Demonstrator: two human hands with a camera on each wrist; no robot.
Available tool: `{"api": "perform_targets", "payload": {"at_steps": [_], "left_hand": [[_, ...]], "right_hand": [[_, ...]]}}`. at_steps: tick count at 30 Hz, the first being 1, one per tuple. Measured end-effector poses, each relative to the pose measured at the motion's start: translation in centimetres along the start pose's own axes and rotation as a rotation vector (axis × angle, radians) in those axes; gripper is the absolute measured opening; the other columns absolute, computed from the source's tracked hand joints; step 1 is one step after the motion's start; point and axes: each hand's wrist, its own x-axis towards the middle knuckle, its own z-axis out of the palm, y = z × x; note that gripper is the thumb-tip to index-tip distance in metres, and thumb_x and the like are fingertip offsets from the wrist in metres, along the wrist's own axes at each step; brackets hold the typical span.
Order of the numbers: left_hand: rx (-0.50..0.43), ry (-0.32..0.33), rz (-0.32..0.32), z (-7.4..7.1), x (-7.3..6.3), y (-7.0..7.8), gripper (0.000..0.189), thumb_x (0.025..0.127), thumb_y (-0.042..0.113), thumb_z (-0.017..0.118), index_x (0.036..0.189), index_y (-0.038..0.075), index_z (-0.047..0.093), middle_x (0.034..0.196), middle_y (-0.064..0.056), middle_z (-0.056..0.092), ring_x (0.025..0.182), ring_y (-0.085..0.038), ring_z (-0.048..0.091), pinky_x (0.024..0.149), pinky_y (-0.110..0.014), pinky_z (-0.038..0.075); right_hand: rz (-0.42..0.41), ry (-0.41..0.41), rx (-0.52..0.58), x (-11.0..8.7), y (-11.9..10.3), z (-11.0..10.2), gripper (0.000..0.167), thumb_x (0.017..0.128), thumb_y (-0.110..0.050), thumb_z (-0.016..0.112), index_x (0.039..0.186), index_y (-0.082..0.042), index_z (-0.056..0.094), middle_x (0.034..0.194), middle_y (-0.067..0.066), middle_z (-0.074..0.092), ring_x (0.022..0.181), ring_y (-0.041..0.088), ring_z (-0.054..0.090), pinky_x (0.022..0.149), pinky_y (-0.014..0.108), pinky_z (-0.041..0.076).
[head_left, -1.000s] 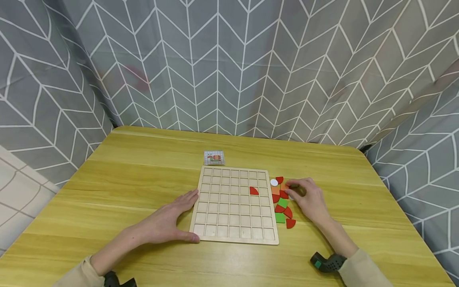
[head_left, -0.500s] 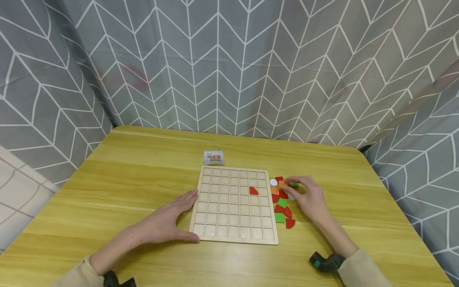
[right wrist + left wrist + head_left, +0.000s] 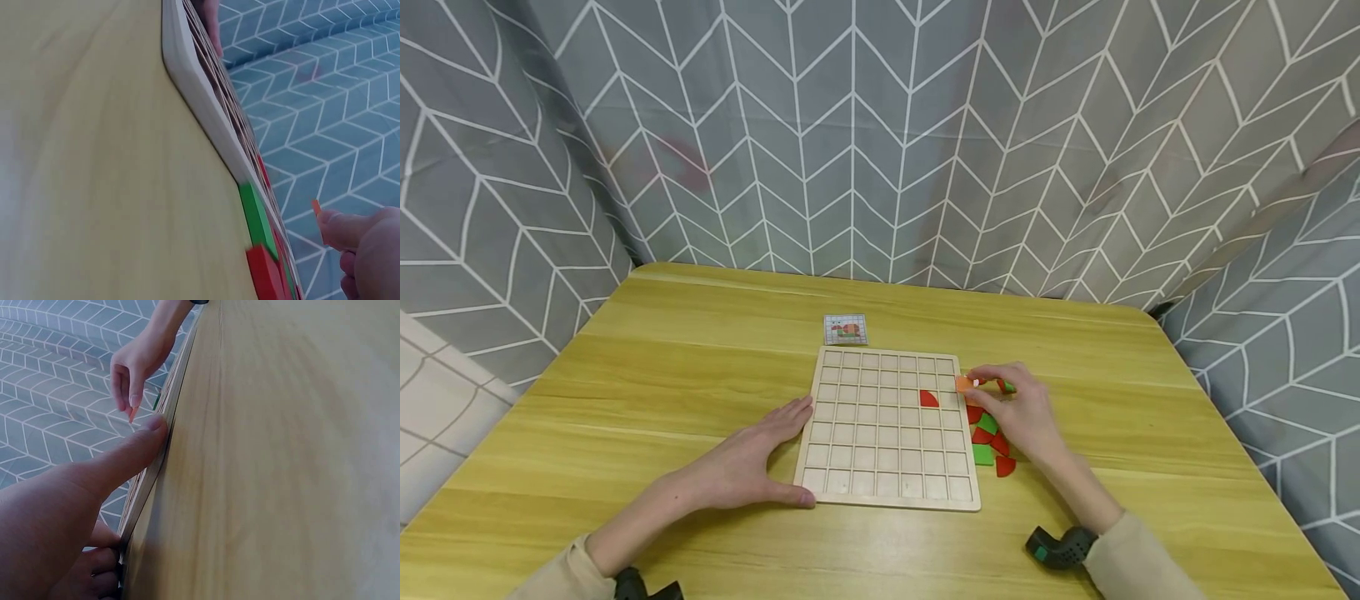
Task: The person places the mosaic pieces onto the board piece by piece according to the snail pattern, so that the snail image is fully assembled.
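Observation:
My right hand (image 3: pixel 1026 412) pinches a flat orange tile (image 3: pixel 964 384) between thumb and fingertips, over the right edge of a wooden grid board (image 3: pixel 880 504). In the right wrist view the orange tile (image 3: pixel 316 205) sticks out past the thumb, above the board's level. My left hand (image 3: pixel 741 468) rests along the board's left side, fingers extended, thumb at the near-left corner. In the left wrist view that thumb (image 3: pixel 134 453) lies on the board's edge. One red quarter-circle tile (image 3: pixel 928 399) sits in a cell at the board's upper right.
Right of the board lie several loose tiles, among them a green tile (image 3: pixel 982 454) and a red quarter-circle (image 3: pixel 1005 466); my right hand hides some. A small printed card (image 3: pixel 846 329) lies behind the board. A patterned grey curtain (image 3: pixel 880 142) hangs beyond the table (image 3: pixel 715 333).
My right hand has picked the orange tile from the loose pile and brought it left to the board's right edge. The left hand stays at the board.

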Motion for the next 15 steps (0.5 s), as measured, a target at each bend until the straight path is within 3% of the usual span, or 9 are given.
{"api": "perform_targets", "payload": {"at_steps": [4,8,15], "left_hand": [[-0.006,-0.001,0.005,0.0,0.0,0.0,0.118,0.072,0.074,0.072,0.158,0.007,0.027,0.167,-0.006,0.017,0.152,-0.036,0.019,0.118,-0.062,0.024],[-0.004,0.0,0.007,0.0,0.0,-0.1,0.118,0.072,0.074,0.072,0.158,0.007,0.027,0.167,-0.006,0.017,0.152,-0.036,0.019,0.118,-0.062,0.024],[-0.006,-0.002,0.007,0.0,0.0,0.0,0.118,0.072,0.074,0.072,0.158,0.007,0.027,0.167,-0.006,0.017,0.152,-0.037,0.019,0.118,-0.062,0.023]], "right_hand": [[-0.024,-0.007,0.047,0.2,-0.7,0.9,0.027,0.08,-0.014,0.085,0.105,-0.016,0.077,0.097,0.004,0.072,0.092,0.024,0.061,0.079,0.038,0.054],[-0.063,-0.012,0.079,0.5,-1.2,1.9,0.027,0.079,-0.012,0.085,0.105,-0.015,0.077,0.098,0.0,0.074,0.091,0.024,0.06,0.072,0.036,0.06],[-0.085,-0.036,0.133,0.8,-1.9,3.1,0.028,0.08,-0.014,0.084,0.107,-0.014,0.076,0.1,-0.002,0.075,0.095,0.02,0.062,0.069,0.034,0.056]]}}
